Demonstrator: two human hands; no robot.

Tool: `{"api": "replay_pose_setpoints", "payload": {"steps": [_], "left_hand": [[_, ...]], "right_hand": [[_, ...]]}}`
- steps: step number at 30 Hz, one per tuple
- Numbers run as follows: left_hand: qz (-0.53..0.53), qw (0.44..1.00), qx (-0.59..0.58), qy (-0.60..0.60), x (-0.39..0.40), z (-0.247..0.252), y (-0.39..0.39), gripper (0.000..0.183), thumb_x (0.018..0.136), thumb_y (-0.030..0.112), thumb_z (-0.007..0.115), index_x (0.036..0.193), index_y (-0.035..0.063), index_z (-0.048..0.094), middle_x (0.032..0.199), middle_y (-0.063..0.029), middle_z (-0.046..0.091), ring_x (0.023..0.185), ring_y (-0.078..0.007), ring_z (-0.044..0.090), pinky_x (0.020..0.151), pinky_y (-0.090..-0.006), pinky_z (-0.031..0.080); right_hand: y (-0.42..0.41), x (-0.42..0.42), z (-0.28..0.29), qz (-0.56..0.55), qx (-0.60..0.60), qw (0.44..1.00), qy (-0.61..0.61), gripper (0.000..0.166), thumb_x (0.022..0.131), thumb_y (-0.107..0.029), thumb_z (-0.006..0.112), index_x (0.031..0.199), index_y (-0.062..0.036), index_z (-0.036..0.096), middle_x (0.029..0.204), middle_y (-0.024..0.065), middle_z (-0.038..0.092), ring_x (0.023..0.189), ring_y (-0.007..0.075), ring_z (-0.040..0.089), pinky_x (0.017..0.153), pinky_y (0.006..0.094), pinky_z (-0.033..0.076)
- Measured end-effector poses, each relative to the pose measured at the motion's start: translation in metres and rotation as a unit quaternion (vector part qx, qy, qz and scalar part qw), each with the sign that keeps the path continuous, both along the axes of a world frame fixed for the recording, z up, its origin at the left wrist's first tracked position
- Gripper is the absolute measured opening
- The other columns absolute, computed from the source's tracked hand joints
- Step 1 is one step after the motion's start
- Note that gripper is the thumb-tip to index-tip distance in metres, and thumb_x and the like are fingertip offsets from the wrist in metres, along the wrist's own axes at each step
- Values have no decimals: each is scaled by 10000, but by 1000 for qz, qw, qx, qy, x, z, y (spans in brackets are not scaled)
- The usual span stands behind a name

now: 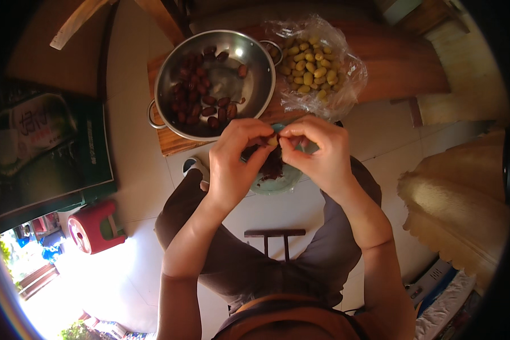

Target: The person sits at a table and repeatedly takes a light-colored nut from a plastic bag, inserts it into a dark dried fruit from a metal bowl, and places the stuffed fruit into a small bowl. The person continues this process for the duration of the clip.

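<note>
Between my fingertips is a small yellow-green fruit (273, 140). My left hand (241, 155) pinches it, and my right hand (316, 148) has thumb and forefinger pressed together at its right side; whether that hand also grips something is hidden. Below them, a pale green bowl (276, 185) holds dark reddish-brown scraps (272, 168), partly covered by my hands. A two-handled steel pan (238, 87) with many dark red dates (191, 80) stands on the wooden bench beyond my left hand. To its right, a clear plastic bag (346, 80) lies spread around many yellow-green fruits (310, 68).
The wooden bench (399, 72) runs under pan and bag. A red plastic stool (95, 227) and a dark green printed box (46, 153) are at the left. Fringed cloth (454, 191) hangs at the right. My knees flank the bowl, above a tiled floor.
</note>
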State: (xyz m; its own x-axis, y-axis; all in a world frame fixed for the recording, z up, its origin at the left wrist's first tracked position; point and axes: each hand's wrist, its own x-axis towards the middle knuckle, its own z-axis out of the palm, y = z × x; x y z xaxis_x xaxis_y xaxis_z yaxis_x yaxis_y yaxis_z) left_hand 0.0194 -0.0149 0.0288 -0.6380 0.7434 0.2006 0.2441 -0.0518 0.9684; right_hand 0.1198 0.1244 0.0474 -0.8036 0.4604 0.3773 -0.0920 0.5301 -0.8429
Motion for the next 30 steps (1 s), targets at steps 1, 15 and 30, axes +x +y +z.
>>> {"api": "replay_pose_setpoints", "payload": {"steps": [1, 15, 30], "left_hand": [[9, 998, -16, 68, 0, 2, 0, 312, 737, -135, 659, 1020, -13, 612, 1086, -98, 580, 958, -170, 614, 828, -283, 529], [-100, 962, 34, -253, -2, 8, -1, 280, 885, -14, 611, 1160, -40, 570, 1175, -110, 603, 1030, -151, 589, 915, -299, 485], [-66, 957, 19, -281, -4, 2, 0, 356, 883, 7, 628, 1227, -27, 541, 1069, -44, 601, 1002, -114, 574, 897, -260, 457]], "right_hand": [[0, 0, -1, -5, 18, 1000, -1, 147, 691, 18, 713, 810, -21, 637, 723, 46, 632, 606, 134, 633, 533, 249, 496], [12, 5, -5, 11, -146, 987, -73, 114, 720, 7, 681, 798, -13, 601, 694, 7, 607, 625, 58, 581, 560, 210, 457], [7, 2, 1, 39, -41, 998, 11, 123, 743, 31, 684, 837, -7, 612, 755, 46, 639, 644, 103, 609, 557, 218, 463]]}}
